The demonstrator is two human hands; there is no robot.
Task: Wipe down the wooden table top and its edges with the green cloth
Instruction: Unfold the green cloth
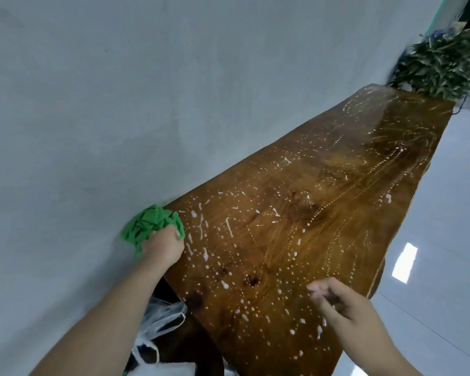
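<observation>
A long wooden table top point(323, 213) runs from near me toward the far right, along a grey wall. White droplets and foam streaks cover most of its surface. My left hand point(164, 246) grips a crumpled green cloth point(152, 225) at the table's near left corner, against the wall. My right hand point(342, 301) hovers over the near right part of the top, fingers loosely curled, holding nothing. It looks slightly blurred.
A leafy green plant point(445, 66) stands at the table's far end. A clear plastic bag point(163, 318) lies below the near left edge. The grey wall point(92, 104) borders the left side; glossy pale floor point(445, 240) lies to the right.
</observation>
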